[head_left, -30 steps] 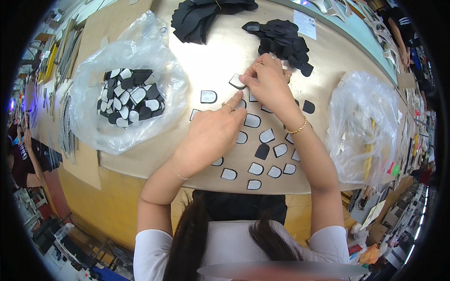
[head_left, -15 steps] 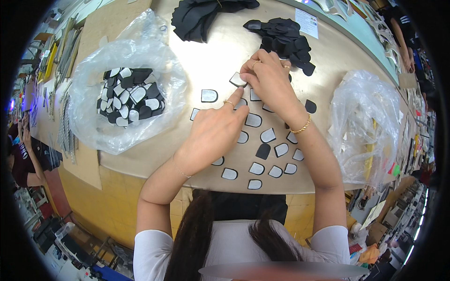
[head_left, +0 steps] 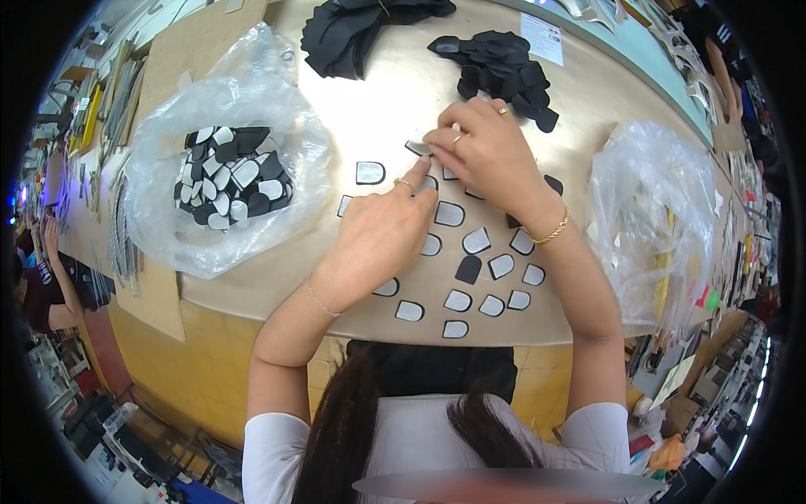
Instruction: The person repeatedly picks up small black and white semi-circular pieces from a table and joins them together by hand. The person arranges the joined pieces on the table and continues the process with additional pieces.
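A pale, dark-edged flat patch sits on the smooth, tan table. The right hand, wrist bent, pinches it; the left hand points its index finger against it, thumb apart, gripping nothing.

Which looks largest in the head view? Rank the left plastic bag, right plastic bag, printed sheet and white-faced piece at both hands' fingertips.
1. Left plastic bag
2. Right plastic bag
3. Printed sheet
4. White-faced piece, partly covered
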Available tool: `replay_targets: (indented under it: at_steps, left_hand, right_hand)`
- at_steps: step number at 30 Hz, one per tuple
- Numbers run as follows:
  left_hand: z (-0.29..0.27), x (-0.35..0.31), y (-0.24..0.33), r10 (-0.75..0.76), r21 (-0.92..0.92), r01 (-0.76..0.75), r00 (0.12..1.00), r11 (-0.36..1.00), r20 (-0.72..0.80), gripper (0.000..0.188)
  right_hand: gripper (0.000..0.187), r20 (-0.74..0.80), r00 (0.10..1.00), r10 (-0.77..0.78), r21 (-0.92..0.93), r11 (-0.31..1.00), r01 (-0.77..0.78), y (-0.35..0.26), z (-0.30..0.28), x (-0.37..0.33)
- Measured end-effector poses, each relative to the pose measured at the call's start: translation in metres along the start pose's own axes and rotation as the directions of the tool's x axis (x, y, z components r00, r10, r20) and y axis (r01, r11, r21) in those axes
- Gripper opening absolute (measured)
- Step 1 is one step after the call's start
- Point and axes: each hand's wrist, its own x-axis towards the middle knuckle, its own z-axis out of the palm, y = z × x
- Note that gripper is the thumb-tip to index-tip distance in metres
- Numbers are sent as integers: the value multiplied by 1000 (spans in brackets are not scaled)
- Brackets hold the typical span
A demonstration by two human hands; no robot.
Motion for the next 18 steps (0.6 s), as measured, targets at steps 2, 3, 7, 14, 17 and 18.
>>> replay_targets:
  at_steps: [2,3,7,14,17,18]
  left_hand:
    - [0,0,0,-10,-24,9,1000,1000,-27,11]
    - [0,0,0,-14,-52,12,999,999,-41,11]
    - [-3,3,1,-35,-115,28,998,993,-60,11]
    - [2,-2,37,259,-219,-268,963,938,-70,12]
    - [10,-4,53,337,-178,-319,938,931,81,12]
    - [12,-3,55,357,-148,-342,931,928,83,13]
  right_hand:
    - [9,18,960,279,256,927,-275,-1,-11,-10]
    - [9,34,917,397,382,843,-379,0,-20,-18]
    - [16,162,699,696,745,378,-549,7,-51,-62]
    - [18,302,517,801,611,254,-750,-8,-69,-124]
    - [18,254,554,793,591,327,-737,-17,-61,-124]
    - [17,272,508,817,579,282,-765,-20,-58,-122]
